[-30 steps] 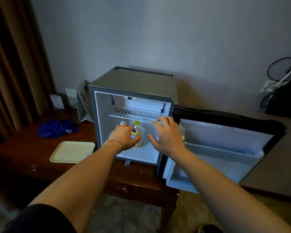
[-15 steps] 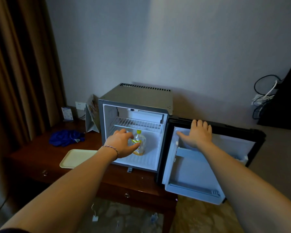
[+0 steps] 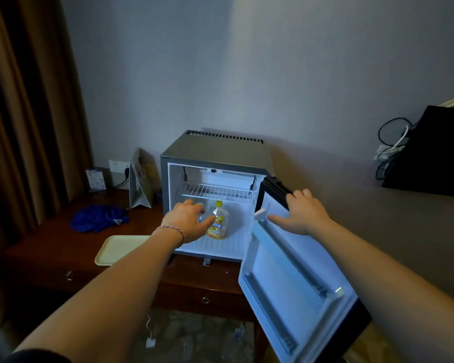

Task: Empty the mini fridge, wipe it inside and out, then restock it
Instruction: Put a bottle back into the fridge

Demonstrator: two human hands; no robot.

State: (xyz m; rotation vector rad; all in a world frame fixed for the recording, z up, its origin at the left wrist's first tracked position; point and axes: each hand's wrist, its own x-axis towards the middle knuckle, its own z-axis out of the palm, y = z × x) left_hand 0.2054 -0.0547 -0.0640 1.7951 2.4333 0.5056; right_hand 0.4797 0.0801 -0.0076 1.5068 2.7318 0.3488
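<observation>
The grey mini fridge [image 3: 215,148] stands open on a dark wooden table [image 3: 50,247]. A yellow drink bottle [image 3: 219,226] stands upright on the fridge floor, below a bare wire shelf [image 3: 215,191]. My left hand [image 3: 185,221] reaches inside and curls around a clear bottle [image 3: 200,218], mostly hidden behind it, just left of the yellow one; the thumb touches the yellow bottle. My right hand [image 3: 303,213] holds the top edge of the fridge door [image 3: 286,271], which swings out toward me, its white inner racks bare.
A pale tray [image 3: 116,248] lies on the table left of the fridge, with a crumpled blue cloth [image 3: 97,218] behind it. A folded card [image 3: 142,184] leans by the wall socket. Curtains [image 3: 24,113] hang at left. A black device [image 3: 435,153] with cables [image 3: 391,148] sits at right.
My right hand moved from the fridge opening onto the door's top edge, and the door has swung partway toward me. My left hand stayed at the bottles. The view pulled back.
</observation>
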